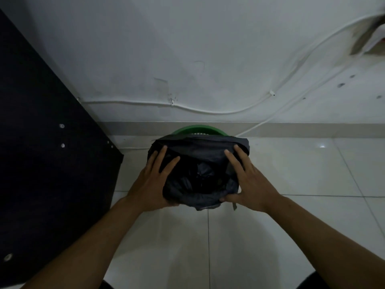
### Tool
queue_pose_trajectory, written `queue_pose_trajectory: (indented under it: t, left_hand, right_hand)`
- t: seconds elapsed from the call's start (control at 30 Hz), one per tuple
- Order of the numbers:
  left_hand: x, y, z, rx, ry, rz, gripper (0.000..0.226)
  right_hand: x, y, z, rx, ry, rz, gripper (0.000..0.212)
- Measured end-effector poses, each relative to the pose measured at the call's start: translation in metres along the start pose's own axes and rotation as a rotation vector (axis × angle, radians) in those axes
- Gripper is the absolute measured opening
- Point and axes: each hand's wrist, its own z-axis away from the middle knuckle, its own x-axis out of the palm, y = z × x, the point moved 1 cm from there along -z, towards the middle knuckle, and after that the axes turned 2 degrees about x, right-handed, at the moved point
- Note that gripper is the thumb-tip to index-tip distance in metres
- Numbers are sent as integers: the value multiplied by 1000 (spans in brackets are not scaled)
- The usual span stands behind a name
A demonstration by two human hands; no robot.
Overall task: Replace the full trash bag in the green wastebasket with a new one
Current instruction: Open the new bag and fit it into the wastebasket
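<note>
A person crouched over a green wastebasket (199, 129) set on a white tiled floor (291, 226) against the wall, both hands on the black trash bag (200, 163) stretched over its mouth. The left hand (152, 184) and the right hand (248, 182) each pinched the near edge of the plastic between thumb and spread fingers, clamped on the bag at its rim. Only the far arc of the green rim showed bare; a dark bundle sat down inside the bag. Whether this was the full bag coming off or the new liner going on could not be told, so the swap looked unfinished. A dark cabinet (41, 163) stood just beside, a white cable (208, 111) running along the wall
</note>
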Motion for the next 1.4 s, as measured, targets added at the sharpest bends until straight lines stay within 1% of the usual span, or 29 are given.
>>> queue_pose_trajectory:
  t: [0.07,0.13,0.17,0.2,0.23,0.27,0.3,0.33,0.4,0.43,0.47,0.57,0.6,0.67,0.73,0.8,0.87,0.9,0.93,0.97,1.0,1.07,1.1,1.13,1.2,1.27,1.3,1.37,1.4]
  left_hand:
    - [-1,2,-3,-22,-43,22,146]
    - [-11,5,-6,-55,-163,70,157]
    - [-19,5,-6,-63,-195,99,157]
    - [-27,4,-6,-65,-186,143,152]
    - [-34,2,-5,-67,-144,196,142]
    - [-38,-1,-4,-72,-86,236,129]
    - [-39,-5,-4,-84,-39,240,117]
    - [-38,-8,-3,-100,-20,209,112]
    - [-31,-10,-3,-111,-75,114,117]
    - [-27,-10,-4,-98,-116,68,123]
    - [-23,-10,-6,-77,-139,29,128]
    - [-19,-11,-12,-66,-119,-65,140]
    - [-19,-11,-13,-78,-103,-86,142]
    - [-21,-8,-13,-98,-74,-118,145]
    - [-28,-9,-12,-153,-118,-122,146]
    - [-38,-18,-7,-253,-224,-76,148]
    - [-51,-29,2,-276,-310,24,147]
    - [-56,-31,6,-255,-309,146,138]
    - [-59,-33,7,-228,-257,301,121]
    - [-62,-30,5,-222,-158,438,99]
    - [-61,-27,0,-225,-9,525,80]
    - [-57,-21,-16,-226,271,539,57]
    - [-53,-20,-25,-199,337,505,51]
    - [-48,-20,-35,-168,340,455,51]
    - [-35,-25,-50,-175,214,395,60]
    - [-28,-29,-60,-216,104,360,57]
    - [-25,-27,-61,-222,91,362,50]
    - [-22,-23,-62,-242,136,399,29]
    - [-23,-18,-62,-286,153,438,24]
  right_hand:
    - [6,-1,-7,11,-6,6,134]
    - [2,-1,-14,32,-105,8,145]
    - [-6,-1,-16,48,-184,18,148]
    - [-17,-2,-16,54,-247,20,149]
    - [-30,-3,-15,53,-270,-8,146]
    - [-42,-3,-14,52,-247,-74,139]
    - [-51,-2,-13,58,-183,-160,127]
    - [-57,-1,-13,66,-83,-229,110]
    - [-56,2,-18,74,158,-218,77]
    - [-51,4,-23,80,235,-192,67]
    - [-46,5,-29,96,263,-198,63]
    - [-30,2,-42,176,176,-316,59]
    - [-27,0,-44,201,177,-329,54]
    - [-26,-1,-45,254,273,-322,36]
    - [-29,-2,-45,313,319,-304,22]
    - [-33,0,-44,350,210,-273,15]
    - [-38,1,-40,372,44,-273,12]
    - [-40,-1,-37,375,-14,-297,13]
    - [-40,-2,-35,360,-35,-336,16]
    - [-41,-4,-35,330,-24,-380,20]
    - [-40,-7,-37,294,2,-419,22]
    - [-36,-11,-41,223,68,-433,15]
    - [-35,-13,-45,203,106,-403,7]
    - [-33,-13,-48,195,146,-381,3]
    - [-32,-11,-51,208,201,-401,4]
    - [-28,-10,-51,242,214,-471,6]
    - [-24,-8,-51,274,206,-529,8]
    - [-14,-3,-51,351,178,-643,11]
    - [-9,-2,-51,387,156,-697,14]
